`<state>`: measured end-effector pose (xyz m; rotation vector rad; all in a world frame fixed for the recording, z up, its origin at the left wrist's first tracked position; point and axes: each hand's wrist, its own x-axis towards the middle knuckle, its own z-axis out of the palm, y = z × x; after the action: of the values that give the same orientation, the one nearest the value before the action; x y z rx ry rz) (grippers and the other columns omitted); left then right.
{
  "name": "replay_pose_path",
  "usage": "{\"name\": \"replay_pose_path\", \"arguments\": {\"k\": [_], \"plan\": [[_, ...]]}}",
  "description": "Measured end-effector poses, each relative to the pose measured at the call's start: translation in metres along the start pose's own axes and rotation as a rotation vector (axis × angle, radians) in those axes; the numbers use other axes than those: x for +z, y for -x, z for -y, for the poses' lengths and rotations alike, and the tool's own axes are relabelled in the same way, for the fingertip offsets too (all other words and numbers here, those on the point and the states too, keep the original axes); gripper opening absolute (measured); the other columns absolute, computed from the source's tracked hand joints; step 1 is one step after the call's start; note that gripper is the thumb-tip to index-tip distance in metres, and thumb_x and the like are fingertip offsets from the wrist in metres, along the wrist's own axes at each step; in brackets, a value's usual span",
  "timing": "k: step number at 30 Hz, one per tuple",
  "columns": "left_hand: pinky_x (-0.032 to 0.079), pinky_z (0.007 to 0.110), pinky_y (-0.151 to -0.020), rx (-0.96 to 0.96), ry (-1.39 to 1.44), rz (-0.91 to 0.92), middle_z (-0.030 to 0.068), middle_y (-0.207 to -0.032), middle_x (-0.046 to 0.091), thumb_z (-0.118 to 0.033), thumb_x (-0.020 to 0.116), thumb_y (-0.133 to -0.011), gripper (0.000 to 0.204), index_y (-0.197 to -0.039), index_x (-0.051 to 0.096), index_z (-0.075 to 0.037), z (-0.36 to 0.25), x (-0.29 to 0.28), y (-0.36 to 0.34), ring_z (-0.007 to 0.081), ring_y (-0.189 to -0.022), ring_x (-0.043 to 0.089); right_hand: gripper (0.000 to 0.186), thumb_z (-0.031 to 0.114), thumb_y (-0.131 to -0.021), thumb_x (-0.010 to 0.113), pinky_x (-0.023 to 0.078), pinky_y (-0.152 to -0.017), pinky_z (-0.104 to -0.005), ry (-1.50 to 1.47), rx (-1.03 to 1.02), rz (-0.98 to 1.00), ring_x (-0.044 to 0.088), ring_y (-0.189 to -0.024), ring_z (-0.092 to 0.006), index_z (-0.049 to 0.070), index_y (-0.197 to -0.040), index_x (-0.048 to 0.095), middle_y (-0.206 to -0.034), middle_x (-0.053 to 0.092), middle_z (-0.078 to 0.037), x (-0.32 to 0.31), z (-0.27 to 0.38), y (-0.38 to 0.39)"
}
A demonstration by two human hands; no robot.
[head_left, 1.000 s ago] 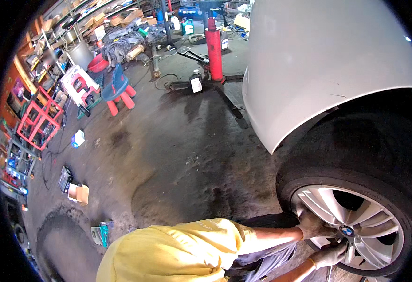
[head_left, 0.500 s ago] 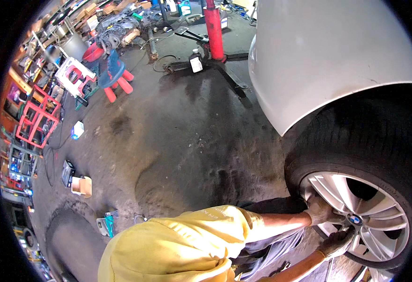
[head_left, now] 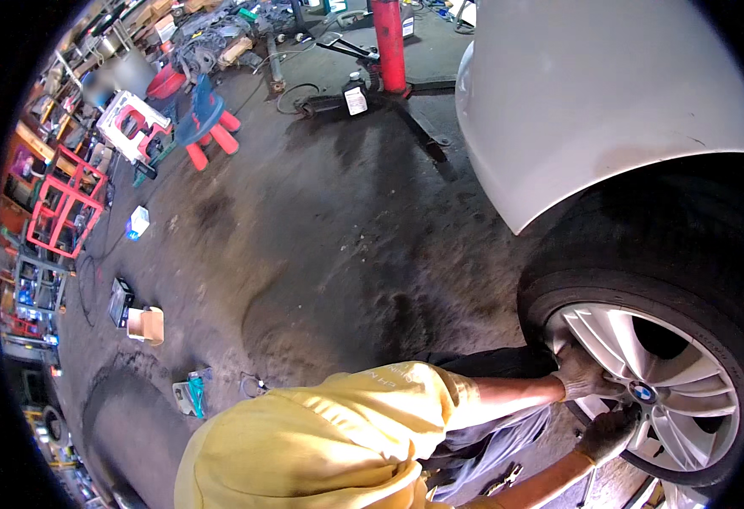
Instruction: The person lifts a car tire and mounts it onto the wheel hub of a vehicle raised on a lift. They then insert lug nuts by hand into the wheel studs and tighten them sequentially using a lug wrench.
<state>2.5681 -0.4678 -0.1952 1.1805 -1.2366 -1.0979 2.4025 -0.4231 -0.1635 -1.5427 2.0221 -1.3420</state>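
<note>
A silver alloy wheel (head_left: 605, 332) with a black tyre (head_left: 558, 276) fills the right side, under a light-coloured car fender (head_left: 601, 110). Both of my hands wear grimy work gloves and sit close to the round centre cap (head_left: 641, 392). My left hand (head_left: 582, 375) lies against the spokes left of the cap, fingers drawn together and pointing toward it. Just below, my right hand (head_left: 607, 434) has its fingers bunched by the cap's lower edge. What either hand pinches, if anything, is hidden. My yellow-sleeved arms (head_left: 406, 399) reach in from the left.
A red post (head_left: 389, 51) rises at the back, with a black bottle (head_left: 355, 95) near its base. Stools (head_left: 206, 123), an open cardboard box (head_left: 146, 324) and a teal-and-grey item (head_left: 192, 395) stand on the stained floor at left. A thin rod (head_left: 590, 488) shows beside my right wrist.
The whole view has shifted slightly. My right hand has turned a little at the wheel's hub, its glove now in darker shade. My left hand stays nearly in place.
</note>
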Motion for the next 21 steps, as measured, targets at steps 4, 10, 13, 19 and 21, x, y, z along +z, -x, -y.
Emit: {"name": "replay_pose_path", "arguments": {"k": [4,10,13,19,21], "plan": [[0.047,0.051,-0.098,0.045,-0.431,-0.130,0.0196,-0.125,0.066,-0.068,0.081,-0.066,0.090,-0.130,0.064,-0.008,-0.004,-0.004,0.004,0.0394,-0.115,0.061,0.055,0.015,-0.102,0.059,0.058,-0.092,-0.0363,-0.269,0.127,0.061,0.066,-0.114,-0.0304,-0.002,-0.151,0.040,-0.139,0.059,-0.021,-0.003,-0.005,0.004],[0.048,0.050,-0.097,0.045,-0.519,-0.133,0.0177,-0.127,0.066,-0.048,0.081,-0.074,0.070,-0.129,0.065,-0.008,0.008,0.008,0.002,0.0397,-0.118,0.062,0.036,0.016,-0.104,0.061,0.060,-0.095,-0.0402,-0.025,-0.110,-0.204,0.068,-0.111,-0.0322,-0.005,-0.131,0.053,-0.130,0.063,-0.021,0.019,0.011,0.006],[0.050,0.049,-0.094,0.095,-0.441,-0.180,0.0162,-0.122,0.069,-0.054,0.085,-0.071,0.071,-0.124,0.068,-0.010,0.011,0.008,0.000,0.0380,-0.114,0.065,0.038,0.011,-0.101,0.059,0.055,-0.099,-0.0425,-0.070,-0.041,-0.050,0.064,-0.118,-0.0314,-0.006,-0.134,0.054,-0.135,0.062,-0.020,0.006,-0.004,-0.005],[0.047,0.044,-0.105,0.031,-0.214,-0.056,0.0208,-0.126,0.066,-0.044,0.074,-0.086,0.060,-0.131,0.064,-0.005,0.016,0.003,-0.001,0.0355,-0.117,0.062,0.041,0.008,-0.100,0.058,0.057,-0.091,-0.0337,-0.355,0.048,0.012,0.066,-0.113,-0.0234,0.005,-0.140,0.053,-0.140,0.061,-0.013,0.001,-0.015,-0.003],[0.050,0.044,-0.099,0.051,-0.271,-0.064,0.0204,-0.121,0.068,-0.049,0.073,-0.085,0.063,-0.130,0.065,-0.005,0.020,0.004,-0.002,0.0343,-0.109,0.066,0.037,0.020,-0.102,0.060,0.058,-0.091,-0.0365,-0.584,0.045,-0.084,0.068,-0.112,-0.0243,0.007,-0.136,0.056,-0.136,0.064,-0.013,0.009,-0.002,0.007]]}}
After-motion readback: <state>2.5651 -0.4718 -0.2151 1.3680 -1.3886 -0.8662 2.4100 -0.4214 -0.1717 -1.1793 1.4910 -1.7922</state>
